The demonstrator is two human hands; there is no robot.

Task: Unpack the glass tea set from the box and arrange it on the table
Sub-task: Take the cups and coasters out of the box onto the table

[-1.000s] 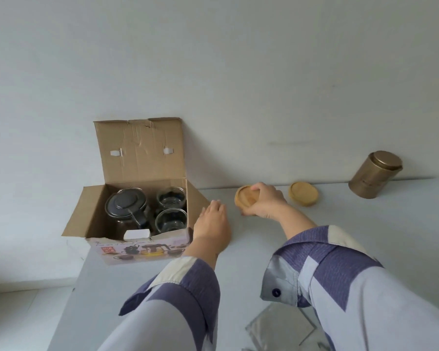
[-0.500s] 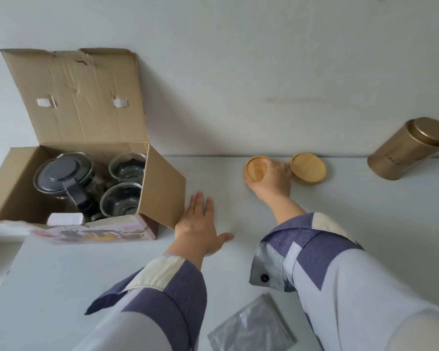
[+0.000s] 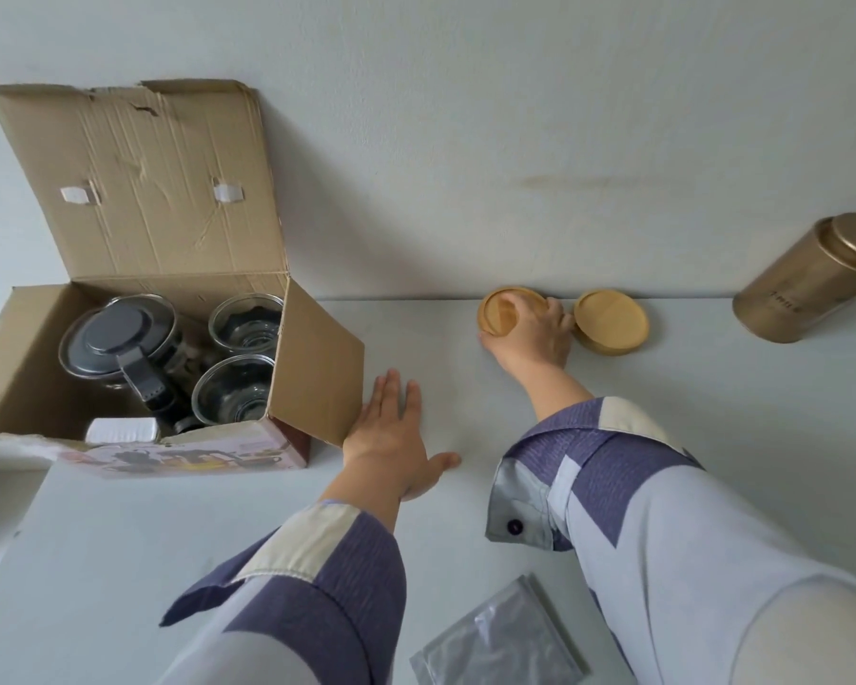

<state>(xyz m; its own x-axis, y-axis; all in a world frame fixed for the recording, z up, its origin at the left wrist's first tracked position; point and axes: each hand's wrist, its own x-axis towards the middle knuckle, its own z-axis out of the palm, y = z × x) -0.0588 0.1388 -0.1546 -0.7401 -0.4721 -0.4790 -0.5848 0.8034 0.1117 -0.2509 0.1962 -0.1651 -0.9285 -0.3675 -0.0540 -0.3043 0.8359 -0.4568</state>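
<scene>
Against the wall at the back of the white table [image 3: 712, 437] my right hand [image 3: 532, 338] sits on a round wooden coaster [image 3: 502, 311], fingers curled over its near edge, gripping it; the coaster looks flat on the table or nearly so, can't tell for sure. Just right of that coaster, a second wooden coaster [image 3: 614, 321] lies flat, touching or almost touching my right fingertips. Further right of the coasters, well apart, a gold tin [image 3: 811, 284] with its lid on stands by the wall. Left of the coasters, the cardboard box [image 3: 169, 200] is open, top flap up against the wall, side flap [image 3: 317, 368] swung out. Inside the box: glass teapot [image 3: 119, 338] with dark lid and handle, two glass cups [image 3: 245, 316] [image 3: 231, 393] beside it, and a small white packet [image 3: 122, 430] at the front. My left hand [image 3: 391, 437] lies flat, fingers straight, holding nothing, right beside that side flap, palm down on the table. Near edge, between my sleeves, a clear plastic bag [image 3: 500, 640] lies flat.
</scene>
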